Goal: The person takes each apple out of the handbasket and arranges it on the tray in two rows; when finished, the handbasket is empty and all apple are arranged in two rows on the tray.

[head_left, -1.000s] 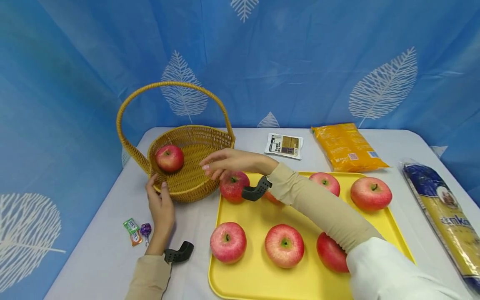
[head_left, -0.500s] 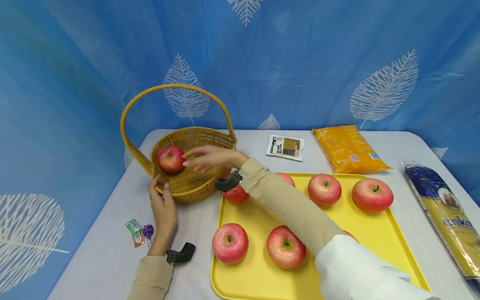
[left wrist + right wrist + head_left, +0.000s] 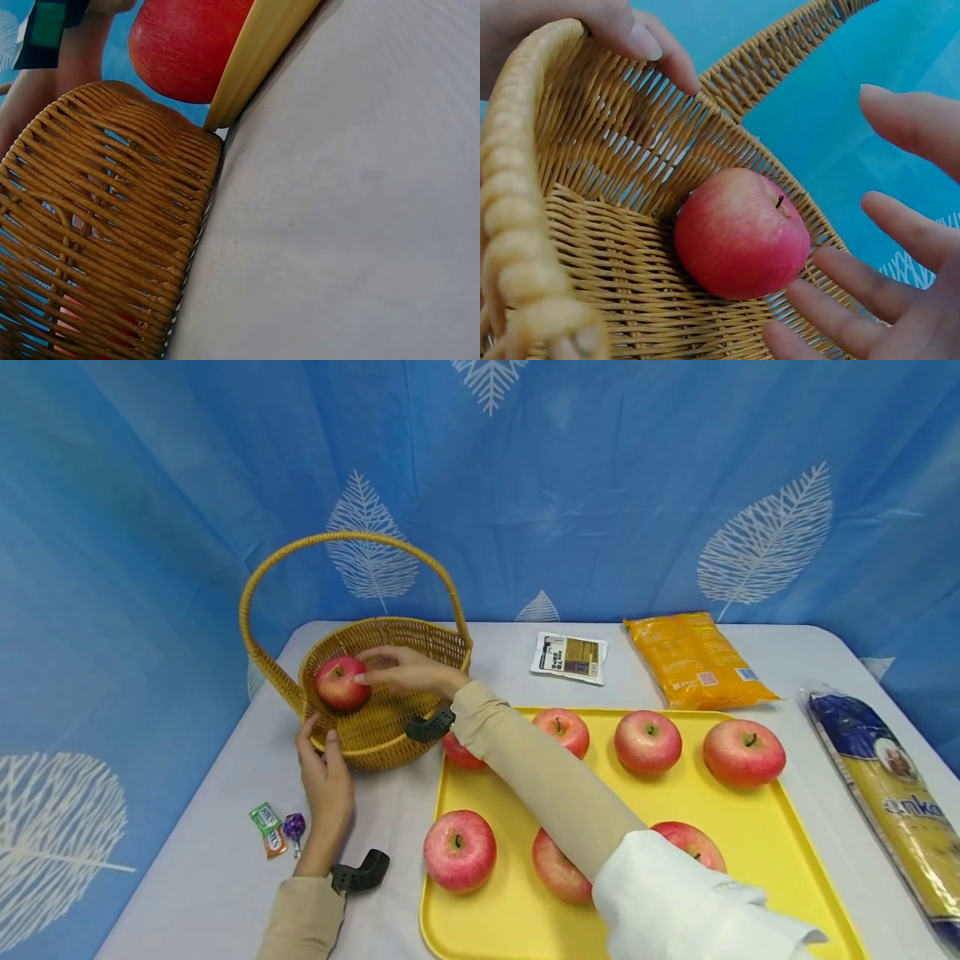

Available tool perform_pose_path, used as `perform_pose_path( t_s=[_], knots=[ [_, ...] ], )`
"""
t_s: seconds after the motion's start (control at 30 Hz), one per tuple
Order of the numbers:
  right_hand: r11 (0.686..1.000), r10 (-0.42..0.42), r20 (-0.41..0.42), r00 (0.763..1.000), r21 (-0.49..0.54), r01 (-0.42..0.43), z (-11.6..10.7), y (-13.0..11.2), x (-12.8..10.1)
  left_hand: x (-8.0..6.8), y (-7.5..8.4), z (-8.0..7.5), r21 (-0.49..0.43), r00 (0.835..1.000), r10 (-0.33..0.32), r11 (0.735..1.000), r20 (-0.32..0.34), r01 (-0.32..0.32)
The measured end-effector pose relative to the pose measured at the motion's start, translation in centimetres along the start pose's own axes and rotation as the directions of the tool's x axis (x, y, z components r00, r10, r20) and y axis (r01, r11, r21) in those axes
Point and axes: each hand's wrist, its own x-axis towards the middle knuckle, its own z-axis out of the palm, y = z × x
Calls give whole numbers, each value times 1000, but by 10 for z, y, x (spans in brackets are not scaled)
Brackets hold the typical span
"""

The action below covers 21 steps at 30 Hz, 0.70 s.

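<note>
In the head view a wicker basket point(image 3: 393, 758) with a tall handle stands at the left, holding one red apple point(image 3: 339, 689) at its left side. My right hand point(image 3: 408, 672) reaches into the basket beside that apple, its fingers spread. In the right wrist view the extended fingers point(image 3: 859, 289) come right up to the apple's lower right side. My left hand point(image 3: 326, 785) holds the near left rim of the basket. The basket's outer wall point(image 3: 105, 225) fills the left of the left wrist view.
A yellow tray point(image 3: 757, 852) bearing several apples point(image 3: 460, 852) sits right of the basket. Behind are a small white packet point(image 3: 570, 657) and an orange bag point(image 3: 697, 660). A long blue-and-yellow package point(image 3: 885, 785) lies far right, candies point(image 3: 268, 827) and a lollipop point(image 3: 294, 827) at left.
My right hand has moved left from above the basket's right rim and the tray edge into the basket, up to the apple. My left hand has stayed at the rim.
</note>
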Motion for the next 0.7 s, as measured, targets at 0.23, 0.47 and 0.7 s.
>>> perform_pose_path(
  t_s=[0.23,0.47,0.7],
  knots=[
    [988,-51,-81,995,-147,39,6,-7,9,-1,0,0,-3,1000,-4,1000,-6,4],
    [992,-81,-171,982,-107,63,16,-13,22,-6,17,-1,-11,1000,-12,1000,-7,12],
    [997,-75,-247,966,-36,69,23,-11,35,-7,24,-1,-32,1000,-6,999,-5,6]
  ],
)
